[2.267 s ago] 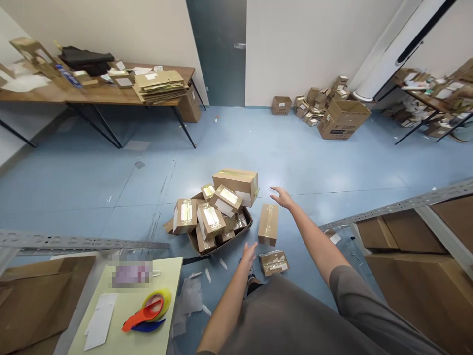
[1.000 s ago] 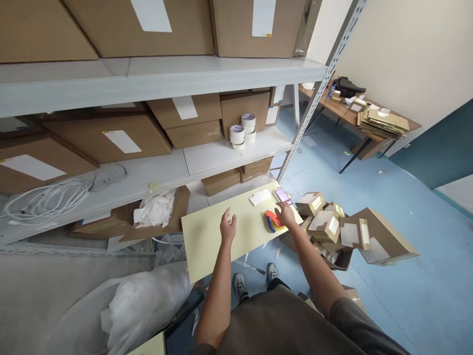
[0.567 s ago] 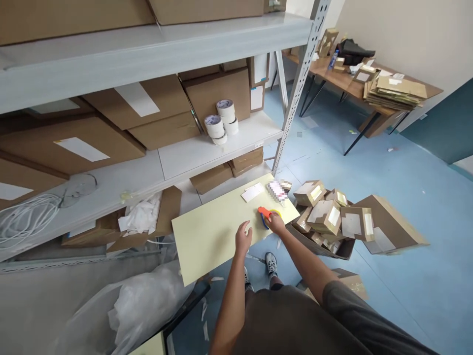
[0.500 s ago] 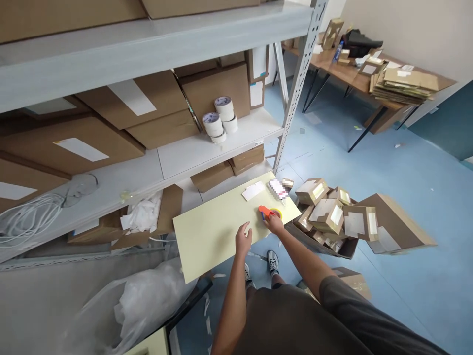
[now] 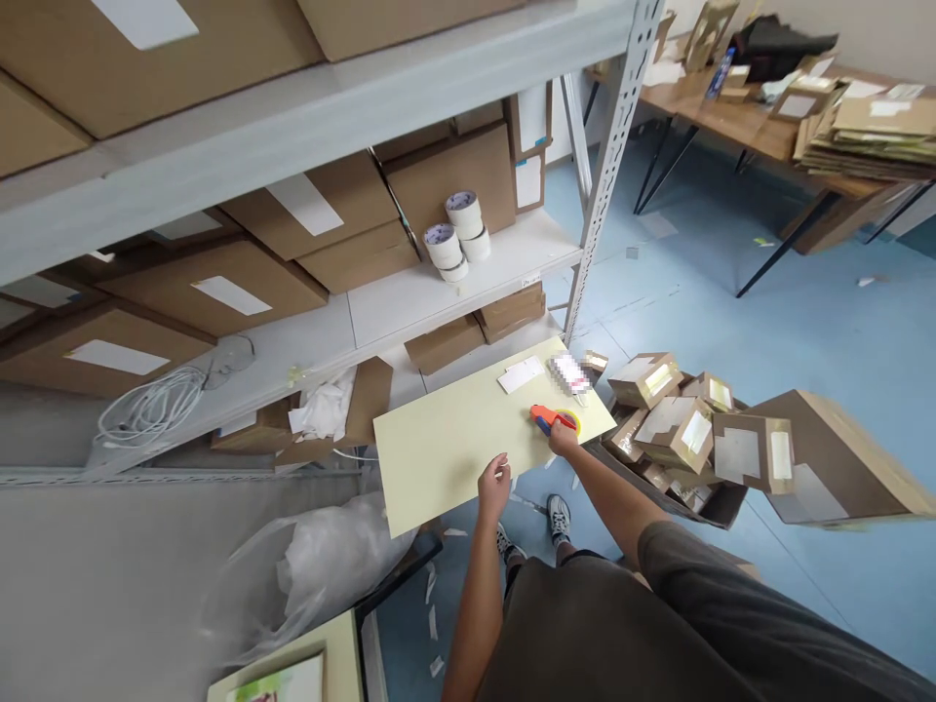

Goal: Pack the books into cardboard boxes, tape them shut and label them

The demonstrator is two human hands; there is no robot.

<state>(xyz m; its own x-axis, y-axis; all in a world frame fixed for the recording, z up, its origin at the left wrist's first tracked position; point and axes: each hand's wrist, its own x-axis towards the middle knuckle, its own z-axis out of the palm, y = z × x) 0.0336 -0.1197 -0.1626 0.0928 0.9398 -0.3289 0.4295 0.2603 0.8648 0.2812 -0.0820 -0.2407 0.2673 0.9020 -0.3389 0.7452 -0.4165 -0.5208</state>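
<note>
My right hand (image 5: 563, 439) is closed around an orange-red and blue tape dispenser (image 5: 545, 419) with a yellow-edged roll. The dispenser is at the right part of a pale yellow tabletop (image 5: 439, 448). Over the table's near edge, my left hand (image 5: 495, 483) hovers with loosely curled fingers and nothing visible in it. Beyond the dispenser lie a white slip of paper (image 5: 521, 374) and a blurred-out white item (image 5: 568, 373).
Grey shelving (image 5: 468, 302) behind the table holds cardboard boxes, white tape rolls (image 5: 462, 216) and a coiled white cable (image 5: 157, 405). A bin of small cartons (image 5: 677, 434) stands at the right. Plastic wrap (image 5: 329, 561) lies at the left; a wooden table (image 5: 731, 122) stands farther back.
The view has turned a little to the left, so the scene sits farther right. My left hand's fingers have curled in more. My right hand still grips the tape dispenser.
</note>
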